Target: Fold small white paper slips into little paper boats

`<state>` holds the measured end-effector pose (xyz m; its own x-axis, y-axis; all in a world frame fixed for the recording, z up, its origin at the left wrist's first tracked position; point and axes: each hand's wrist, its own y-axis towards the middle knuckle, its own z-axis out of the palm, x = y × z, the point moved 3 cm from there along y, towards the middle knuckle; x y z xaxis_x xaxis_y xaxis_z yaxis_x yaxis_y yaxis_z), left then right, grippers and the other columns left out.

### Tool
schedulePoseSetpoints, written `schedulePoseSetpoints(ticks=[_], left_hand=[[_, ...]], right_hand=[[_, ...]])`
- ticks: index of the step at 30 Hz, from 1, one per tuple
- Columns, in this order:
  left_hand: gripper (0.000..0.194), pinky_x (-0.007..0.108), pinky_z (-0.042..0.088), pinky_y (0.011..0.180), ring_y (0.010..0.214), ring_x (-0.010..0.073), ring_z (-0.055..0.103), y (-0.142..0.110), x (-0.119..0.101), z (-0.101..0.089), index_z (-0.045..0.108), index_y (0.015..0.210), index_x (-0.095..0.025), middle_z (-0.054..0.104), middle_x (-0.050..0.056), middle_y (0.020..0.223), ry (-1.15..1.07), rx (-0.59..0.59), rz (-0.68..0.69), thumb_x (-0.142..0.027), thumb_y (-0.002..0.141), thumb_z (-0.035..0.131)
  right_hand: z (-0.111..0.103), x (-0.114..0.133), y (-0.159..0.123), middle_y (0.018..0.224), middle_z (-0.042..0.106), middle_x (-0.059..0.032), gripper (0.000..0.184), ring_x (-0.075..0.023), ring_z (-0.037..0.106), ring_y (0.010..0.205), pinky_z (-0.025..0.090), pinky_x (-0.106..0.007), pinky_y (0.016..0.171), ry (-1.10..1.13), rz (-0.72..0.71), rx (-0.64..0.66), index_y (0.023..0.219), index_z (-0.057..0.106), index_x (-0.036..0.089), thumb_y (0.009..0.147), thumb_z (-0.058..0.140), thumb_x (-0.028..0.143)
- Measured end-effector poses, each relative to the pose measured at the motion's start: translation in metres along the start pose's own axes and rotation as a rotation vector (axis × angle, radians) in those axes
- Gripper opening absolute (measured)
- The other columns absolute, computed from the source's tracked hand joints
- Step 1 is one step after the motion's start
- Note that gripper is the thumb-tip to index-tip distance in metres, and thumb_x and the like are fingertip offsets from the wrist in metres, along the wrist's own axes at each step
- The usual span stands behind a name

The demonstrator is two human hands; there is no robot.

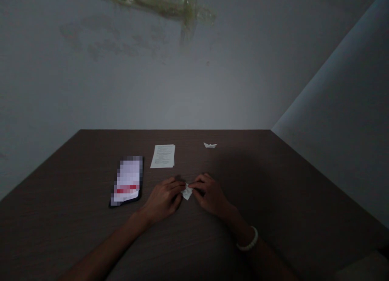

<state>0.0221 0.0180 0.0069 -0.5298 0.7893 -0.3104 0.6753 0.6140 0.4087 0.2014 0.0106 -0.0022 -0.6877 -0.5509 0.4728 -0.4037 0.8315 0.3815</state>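
A small folded piece of white paper (pixel 187 193) lies at the middle of the table between my two hands. My left hand (pixel 164 198) is closed on its left side, with the fingertips pressing its upper edge. From the other side my right hand (pixel 210 195) pinches the paper's right edge between thumb and fingers. The fingertips of both hands nearly meet and hide part of the folds. A beaded bracelet (pixel 249 241) circles my right wrist.
A phone (pixel 127 179) with a lit, blurred screen rests left of my hands on the dark wooden table (pixel 75 183). Printed paper sheets (pixel 163 156) lie stacked beyond my left hand. Farther back sits a small white paper boat (pixel 210 145). Walls (pixel 194 90) border the table's back and right.
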Motion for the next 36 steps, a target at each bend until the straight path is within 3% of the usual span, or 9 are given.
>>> schedulePoseSetpoints(ticks=[14,17,20,26,36], left_hand=[[0.034,0.045,0.049,0.089,0.101,0.0268,0.058,0.003,-0.005,-0.006,0.064,0.110,-0.015,0.068,0.008,0.111,0.036,0.090,-0.008,-0.012,0.080,0.049],[0.034,0.046,0.049,0.089,0.100,0.0268,0.058,0.003,-0.007,-0.007,0.063,0.111,-0.015,0.067,0.009,0.111,0.040,0.103,-0.005,-0.015,0.081,0.049],[0.031,0.048,0.048,0.090,0.101,0.0275,0.058,0.004,-0.009,-0.010,0.064,0.109,-0.014,0.067,0.010,0.111,0.025,0.092,-0.002,-0.020,0.082,0.051],[0.025,0.046,0.047,0.092,0.102,0.0249,0.059,0.002,-0.006,-0.008,0.067,0.105,-0.018,0.066,0.007,0.115,-0.035,0.101,0.022,-0.019,0.087,0.049],[0.019,0.041,0.050,0.085,0.093,0.0232,0.059,0.002,-0.005,-0.004,0.069,0.089,-0.017,0.070,0.006,0.107,-0.019,0.092,0.016,-0.015,0.085,0.051]], right_hand=[[-0.005,0.006,-0.002,0.095,0.059,-0.0047,0.027,-0.0191,0.052,0.091,0.042,-0.035,0.085,-0.054,-0.020,0.058,0.103,0.070,0.023,0.078,0.065,0.014],[-0.002,0.006,0.000,0.093,0.060,-0.0039,0.018,-0.0182,0.052,0.090,0.042,-0.034,0.086,-0.048,0.005,0.025,0.098,0.070,0.022,0.082,0.063,0.018],[0.000,0.006,0.001,0.089,0.060,-0.0037,0.012,-0.0175,0.053,0.088,0.042,-0.033,0.084,-0.058,0.040,-0.017,0.090,0.071,0.022,0.089,0.059,0.024],[0.003,0.001,0.002,0.087,0.061,-0.0032,0.008,-0.0171,0.054,0.085,0.043,-0.032,0.083,-0.067,0.074,-0.039,0.086,0.070,0.021,0.088,0.062,0.023],[0.000,0.001,0.003,0.091,0.060,-0.0044,0.012,-0.0185,0.052,0.089,0.043,-0.033,0.082,-0.065,0.026,0.018,0.095,0.069,0.022,0.088,0.060,0.020]])
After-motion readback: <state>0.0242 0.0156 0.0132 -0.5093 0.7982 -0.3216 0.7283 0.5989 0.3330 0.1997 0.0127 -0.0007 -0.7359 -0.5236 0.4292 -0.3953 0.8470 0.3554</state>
